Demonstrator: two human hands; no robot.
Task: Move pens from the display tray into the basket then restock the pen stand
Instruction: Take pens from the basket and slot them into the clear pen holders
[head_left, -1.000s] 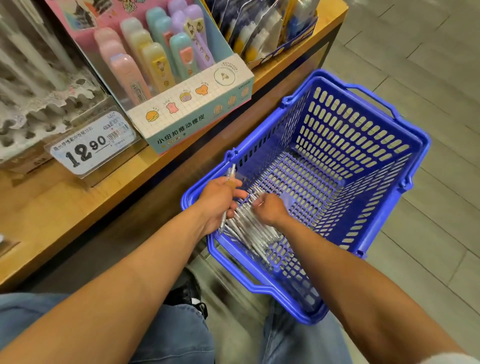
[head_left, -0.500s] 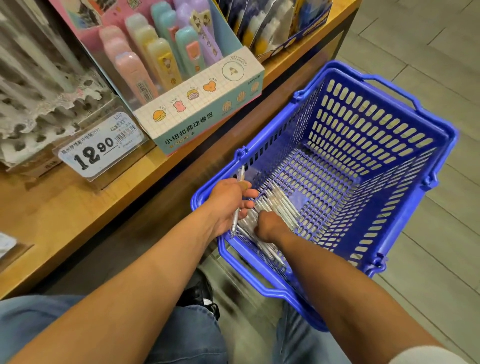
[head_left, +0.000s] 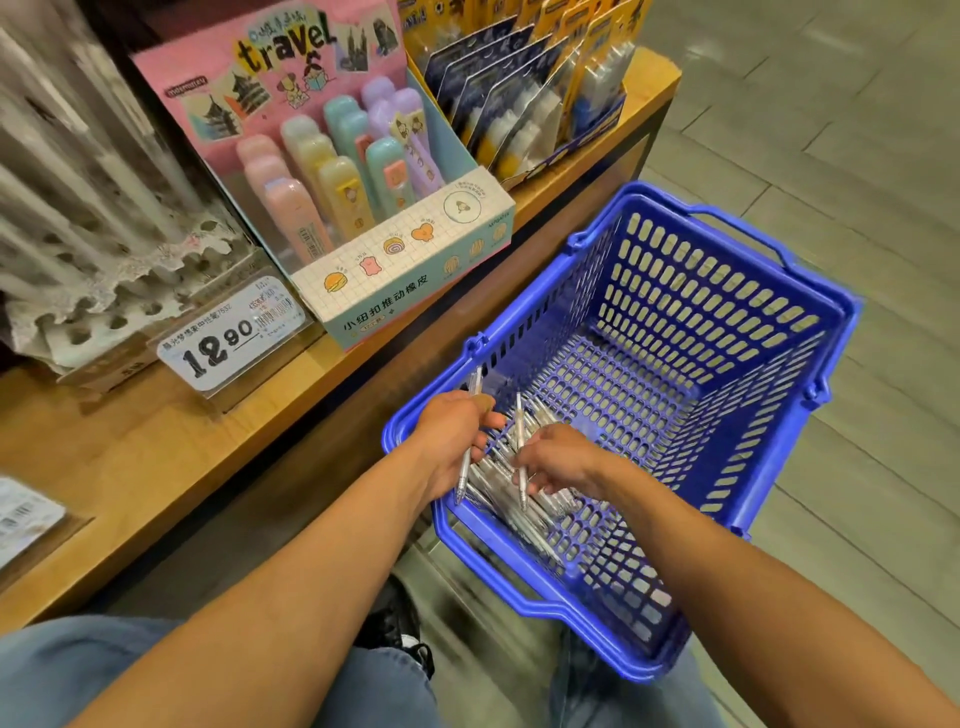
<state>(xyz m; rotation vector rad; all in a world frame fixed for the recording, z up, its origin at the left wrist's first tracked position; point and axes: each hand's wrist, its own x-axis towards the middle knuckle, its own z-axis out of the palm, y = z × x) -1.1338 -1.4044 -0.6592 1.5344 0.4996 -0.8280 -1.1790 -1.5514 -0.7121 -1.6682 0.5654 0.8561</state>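
Now we have a second pen (head_left: 520, 451) lifted off the heap of pens (head_left: 511, 501) in the near left corner of the basket (head_left: 727, 332), pinched in our right hand (head_left: 558, 460); half a second ago that hand was still digging. Our left hand (head_left: 452, 441) grips one pen (head_left: 469, 436). Two pens in hand, so restocking the stand (head_left: 93, 280) looks underway; the heap is too blurred to count

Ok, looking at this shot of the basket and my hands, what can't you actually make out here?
All from the head view:
- Pens in the blue basket: the pile is blurred and partly under both hands, so no count.
- Left hand: grips a pen; whether more than one, cannot tell.
- Right hand: fingertips hidden behind its pen.
- Pen stand: motion-blurred and cut by the left edge.
- Price tag: small print unreadable.
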